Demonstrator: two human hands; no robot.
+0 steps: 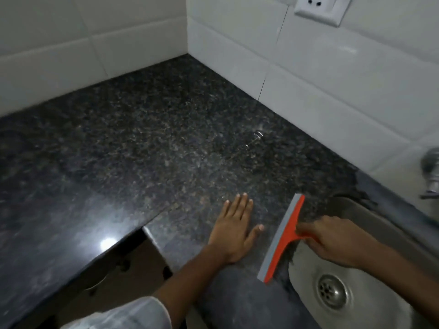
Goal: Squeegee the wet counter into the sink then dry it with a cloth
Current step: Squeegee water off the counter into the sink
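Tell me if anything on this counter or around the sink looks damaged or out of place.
One thing stands out: the dark counter edge along the sink rim looks ragged and chipped, just beyond the orange squeegee held by the right hand. A thin dark crack-like line also runs down the white wall tiles near the corner.

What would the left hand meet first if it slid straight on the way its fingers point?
Only bare dark speckled granite counter lies ahead of the left hand; the first obstacle looks like the white tiled wall, though depth is unclear.
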